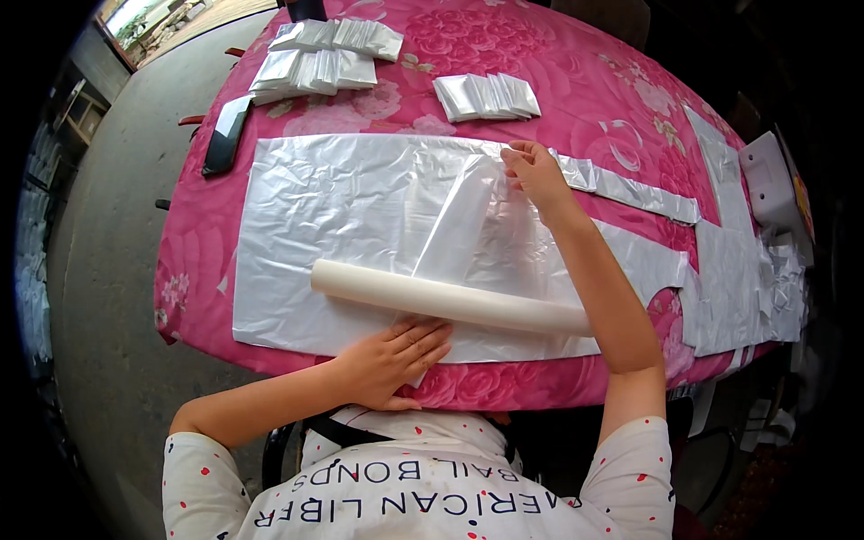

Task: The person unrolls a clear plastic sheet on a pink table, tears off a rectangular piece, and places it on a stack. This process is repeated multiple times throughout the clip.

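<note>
White plastic bags point(310, 211) lie flat across the table, with handle-shaped cutouts toward the right. On top of them rests a long white roll point(432, 295), slanting slightly down to the right, where my right forearm covers its end. My left hand point(396, 360) is flat with fingers stretched, pressing the bags near the front table edge, just below the roll. At the far edge, my right hand point(537, 177) pinches the thin, clear top layer of a plastic bag, which rises in a fold between the fingers and the roll.
Folded bag bundles point(315, 70) are stacked at the far left, and another folded bundle point(486, 96) lies at far centre. A black phone point(227, 137) sits by the left edge. More bags point(733, 279) and a white plastic box point(769, 180) are on the right. Pink floral cloth point(486, 40) covers the table.
</note>
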`<act>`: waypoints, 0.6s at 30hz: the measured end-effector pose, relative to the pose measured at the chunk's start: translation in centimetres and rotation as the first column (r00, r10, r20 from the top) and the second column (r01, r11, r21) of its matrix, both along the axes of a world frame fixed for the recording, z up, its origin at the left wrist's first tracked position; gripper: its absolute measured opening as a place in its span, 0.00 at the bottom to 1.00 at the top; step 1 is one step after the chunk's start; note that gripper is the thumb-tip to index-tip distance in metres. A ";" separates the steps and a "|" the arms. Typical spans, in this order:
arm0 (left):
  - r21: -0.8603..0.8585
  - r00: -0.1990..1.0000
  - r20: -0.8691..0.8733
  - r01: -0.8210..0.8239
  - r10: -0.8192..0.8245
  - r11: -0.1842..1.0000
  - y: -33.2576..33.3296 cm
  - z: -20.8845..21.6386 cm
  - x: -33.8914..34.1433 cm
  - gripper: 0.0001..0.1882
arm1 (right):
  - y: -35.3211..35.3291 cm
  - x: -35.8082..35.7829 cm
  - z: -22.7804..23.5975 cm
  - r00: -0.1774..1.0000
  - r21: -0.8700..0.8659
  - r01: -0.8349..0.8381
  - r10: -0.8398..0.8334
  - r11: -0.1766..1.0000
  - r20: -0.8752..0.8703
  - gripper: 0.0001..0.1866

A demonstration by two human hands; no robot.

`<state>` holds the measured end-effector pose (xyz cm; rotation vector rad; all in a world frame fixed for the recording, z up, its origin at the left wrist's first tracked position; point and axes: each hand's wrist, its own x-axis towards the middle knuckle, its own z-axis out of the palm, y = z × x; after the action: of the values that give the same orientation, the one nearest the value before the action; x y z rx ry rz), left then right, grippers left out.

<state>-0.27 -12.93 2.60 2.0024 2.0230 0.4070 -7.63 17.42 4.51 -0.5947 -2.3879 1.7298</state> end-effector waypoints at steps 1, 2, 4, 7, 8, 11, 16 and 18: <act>0.002 1.000 0.001 -0.026 0.026 1.000 -0.2 -0.2 0.5 0.42 | -0.9 0.5 1.0 0.996 -0.037 0.087 -0.087 0.996 0.011 0.20; 0.003 0.999 0.001 -0.051 0.051 0.999 -0.2 -0.4 1.1 0.42 | -2.1 1.9 1.8 0.995 0.036 -0.064 0.066 0.997 -0.068 0.21; 0.012 0.995 -0.009 -0.098 0.098 0.995 -0.1 -0.6 2.2 0.42 | -5.1 6.5 3.8 0.910 0.291 -0.354 0.399 0.889 -0.112 0.23; 0.014 0.990 -0.054 -0.132 0.133 0.991 0.2 -0.9 3.5 0.41 | -9.4 12.9 1.6 0.838 0.595 -0.444 0.546 0.670 0.011 0.23; 0.001 0.987 -0.081 -0.141 0.141 0.990 0.4 -0.8 3.9 0.41 | -9.7 14.1 1.4 0.853 0.621 -0.420 0.522 0.662 0.020 0.24; -0.012 0.980 -0.103 -0.172 0.170 0.985 0.3 -1.0 4.5 0.40 | -9.0 15.2 0.8 0.891 0.694 -0.341 0.453 0.634 0.024 0.25; -0.018 0.996 -0.031 -0.084 0.083 0.996 0.0 -0.7 3.6 0.40 | 0.2 13.6 -0.8 0.990 0.821 0.046 0.083 0.568 -0.113 0.25; -0.024 1.000 0.017 -0.007 0.008 1.000 -0.4 -0.6 2.6 0.41 | 2.1 14.3 -0.4 0.993 0.793 0.068 0.039 0.605 -0.115 0.25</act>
<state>2.37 -13.29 2.02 1.9716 2.0162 0.3980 6.68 19.52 4.11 -0.3322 -2.6765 0.4820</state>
